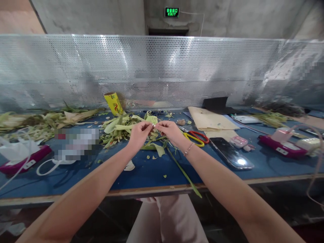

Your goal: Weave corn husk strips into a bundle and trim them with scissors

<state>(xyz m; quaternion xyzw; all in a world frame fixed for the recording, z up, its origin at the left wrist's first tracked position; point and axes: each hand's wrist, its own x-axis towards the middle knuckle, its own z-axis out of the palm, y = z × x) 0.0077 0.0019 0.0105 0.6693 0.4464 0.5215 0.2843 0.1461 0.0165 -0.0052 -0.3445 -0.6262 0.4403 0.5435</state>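
My left hand (140,132) and my right hand (170,131) meet above the table, fingertips almost touching. Both pinch at a small pale bit between them, too small to name. Behind and to the left lies a heap of green leaves and stalks (115,133), which look like corn husks. A broad light-green leaf (152,119) shows just past the fingertips. Below my right hand, a long green stem (181,167) runs over the table's front edge. Scissors with red and yellow handles (195,137) lie right of my right hand.
A yellow can-like tube (113,103) leans near the perforated metal screen (162,67). To the right are brown paper (212,118), a phone (231,153), a pink case (239,141) and a purple power strip (280,146). Another purple strip (30,163) lies left.
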